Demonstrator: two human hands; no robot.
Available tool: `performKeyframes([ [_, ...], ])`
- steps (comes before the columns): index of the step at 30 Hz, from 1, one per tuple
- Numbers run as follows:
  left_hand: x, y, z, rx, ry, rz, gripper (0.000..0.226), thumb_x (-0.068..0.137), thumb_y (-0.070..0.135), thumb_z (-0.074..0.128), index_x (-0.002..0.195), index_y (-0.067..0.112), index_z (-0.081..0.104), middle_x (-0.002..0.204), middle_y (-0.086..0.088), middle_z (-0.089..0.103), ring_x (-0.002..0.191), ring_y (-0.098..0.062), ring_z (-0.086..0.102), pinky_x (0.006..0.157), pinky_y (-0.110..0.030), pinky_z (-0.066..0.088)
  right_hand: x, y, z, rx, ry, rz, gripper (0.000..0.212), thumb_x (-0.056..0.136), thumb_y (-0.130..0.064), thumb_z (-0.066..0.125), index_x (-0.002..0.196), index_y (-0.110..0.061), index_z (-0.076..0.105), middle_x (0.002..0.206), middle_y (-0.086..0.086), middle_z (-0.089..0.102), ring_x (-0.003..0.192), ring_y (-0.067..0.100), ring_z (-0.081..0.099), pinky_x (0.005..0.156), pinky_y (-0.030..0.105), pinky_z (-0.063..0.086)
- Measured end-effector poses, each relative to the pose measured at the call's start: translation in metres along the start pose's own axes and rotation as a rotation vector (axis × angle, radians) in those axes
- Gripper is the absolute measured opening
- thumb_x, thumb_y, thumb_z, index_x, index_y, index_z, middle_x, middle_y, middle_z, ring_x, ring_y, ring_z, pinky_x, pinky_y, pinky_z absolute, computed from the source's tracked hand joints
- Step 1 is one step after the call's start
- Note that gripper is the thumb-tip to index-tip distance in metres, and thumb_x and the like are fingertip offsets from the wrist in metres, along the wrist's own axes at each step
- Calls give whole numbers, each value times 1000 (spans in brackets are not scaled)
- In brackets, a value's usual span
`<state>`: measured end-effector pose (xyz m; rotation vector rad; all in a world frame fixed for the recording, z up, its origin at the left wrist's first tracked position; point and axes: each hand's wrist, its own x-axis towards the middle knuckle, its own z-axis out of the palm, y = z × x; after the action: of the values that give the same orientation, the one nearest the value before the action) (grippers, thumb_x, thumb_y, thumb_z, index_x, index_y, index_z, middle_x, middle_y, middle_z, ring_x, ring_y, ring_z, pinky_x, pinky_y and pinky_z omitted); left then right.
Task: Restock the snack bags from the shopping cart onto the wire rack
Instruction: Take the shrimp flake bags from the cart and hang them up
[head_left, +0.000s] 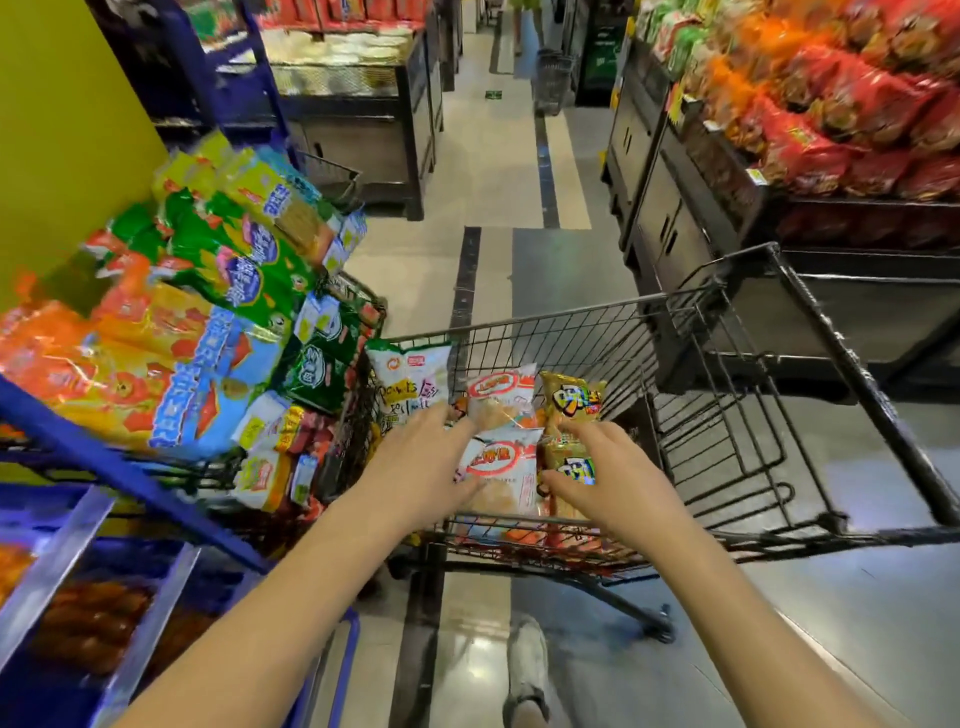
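cart (571, 312): black wire mesh, square grid walls, tube rim; parked just right of the rack
rack (366, 332): dark wire basket on a blue metal frame; sits left of the cart, touching or nearly so
rack stock: glossy crinkled pillow bags, green bags (244, 260) above orange bags (130, 364), stacked tilted and overhanging the wire edge
snack bags: in the cart's near-left corner; white bag (498, 460) with a red oval lies flat between the hands; a doodle bag (410, 374) and a yellow bag (571, 397) stand upright behind it against the far mesh
left hand (421, 467): fingers straight and spread, tips at the doodle bag's lower edge, thumb on the white bag's left side; open, not clamped
right hand (608, 478): fingers bent down over a second yellow foil bag (574, 467); fingertips hidden, so cannot tell if it is gripped
floor (488, 156): glossy tile, dark stripes
shelf (779, 208): dark bins on the right, heaped with shiny red bags
shoe (527, 670): pale, below the cart
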<state>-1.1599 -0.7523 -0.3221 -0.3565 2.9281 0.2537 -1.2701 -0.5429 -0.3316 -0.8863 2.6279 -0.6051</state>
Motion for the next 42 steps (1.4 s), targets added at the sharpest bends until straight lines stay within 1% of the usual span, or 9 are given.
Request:
performKeyframes([
  [10,122,-6,27,-36,-147,-51,70,99,53,56,157,24,31,147,-6,38,137,-28,40,107,-41,43,117,66,14,69,-164,8,68,94,-54,63,153,-29,39,152,-4,42,138,18,46,108,40,46],
  [13,137,-9,37,-30,-188,-68,70,99,55,53,159,26,28,149,-5,38,139,-27,40,106,-44,45,135,73,21,75,-204,31,66,95,-53,63,152,-30,39,150,-2,40,134,21,50,102,39,49],
  [16,150,-13,46,-47,-227,-75,73,100,54,54,161,26,25,155,-4,34,144,-26,34,107,-42,43,148,77,33,105,-225,45,64,95,-51,65,150,-30,41,154,-2,38,135,20,48,104,38,47],
  [22,167,-32,74,-136,-280,-87,66,97,55,60,153,28,39,150,-1,38,141,-23,39,108,-41,45,167,83,64,120,-309,128,65,95,-50,65,152,-31,40,153,-6,42,139,16,43,104,35,44],
  [28,178,-48,101,-201,-328,-84,66,98,54,57,155,29,35,153,0,35,143,-22,35,110,-42,43,175,92,94,144,-357,176,65,95,-49,66,152,-29,41,157,-5,40,137,18,48,104,36,48],
  [32,180,-58,117,-281,-358,-96,69,97,58,58,156,29,35,154,1,35,143,-22,36,110,-44,42,183,102,120,176,-410,257,65,90,-53,69,145,-30,45,142,-5,50,112,13,55,95,36,53],
  [34,180,-62,124,-305,-369,-105,71,96,61,57,156,31,35,153,2,36,142,-22,39,110,-44,42,186,108,136,190,-447,303,64,85,-58,71,137,-30,47,132,-4,56,108,13,56,89,39,55],
  [39,181,-70,140,-349,-376,-140,80,93,70,54,157,27,36,154,3,38,142,-20,39,115,-39,38,198,120,174,267,-565,442,75,79,-59,79,133,-19,47,126,-1,56,106,17,56,81,32,50],
  [42,179,-76,150,-380,-375,-167,77,95,66,56,158,26,35,154,3,38,144,-17,37,116,-35,37,203,123,196,301,-600,516,89,75,-60,83,140,-13,44,136,3,56,114,19,56,83,30,46],
])
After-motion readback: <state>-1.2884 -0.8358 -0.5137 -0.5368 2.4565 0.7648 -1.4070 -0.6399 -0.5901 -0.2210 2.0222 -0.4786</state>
